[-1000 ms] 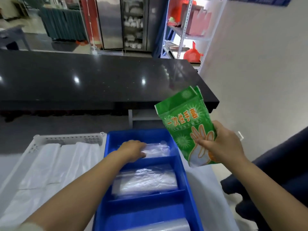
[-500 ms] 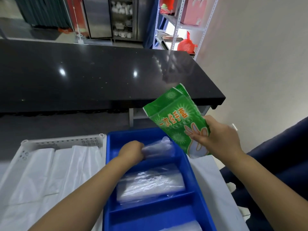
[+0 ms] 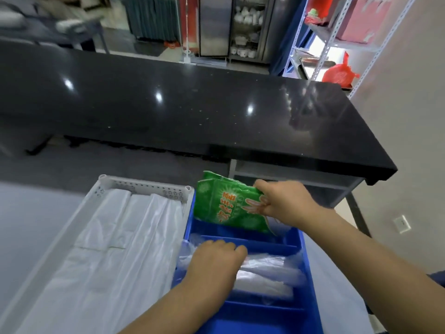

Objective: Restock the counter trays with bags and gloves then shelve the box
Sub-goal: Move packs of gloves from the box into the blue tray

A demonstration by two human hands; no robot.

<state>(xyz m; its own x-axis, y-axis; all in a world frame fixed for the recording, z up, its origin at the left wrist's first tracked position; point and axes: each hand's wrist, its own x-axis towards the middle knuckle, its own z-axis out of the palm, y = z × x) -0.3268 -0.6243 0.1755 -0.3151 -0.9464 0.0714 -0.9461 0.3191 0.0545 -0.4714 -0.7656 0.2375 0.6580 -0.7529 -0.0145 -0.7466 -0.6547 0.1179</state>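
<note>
My right hand [image 3: 286, 203] grips a green pack of disposable gloves [image 3: 224, 203], tilted over the far compartment of the blue divided tray [image 3: 310, 280]. My left hand [image 3: 214, 263] rests palm down on clear plastic gloves [image 3: 267, 276] in the tray's middle compartment, at its left side; whether its fingers pinch any I cannot tell. Left of the blue tray stands a white perforated tray [image 3: 144, 185] filled with folded white plastic bags [image 3: 115, 249]. No box is in view.
A long black polished counter [image 3: 192, 109] runs across behind the trays. A metal shelf rack [image 3: 337, 32] with a red bag [image 3: 339, 73] stands at the far right by the wall. The trays sit on a pale surface [image 3: 31, 218].
My right hand has lowered the green pack from upright beside the tray down over its far compartment. My left hand has drawn back from the far compartment to the middle one.
</note>
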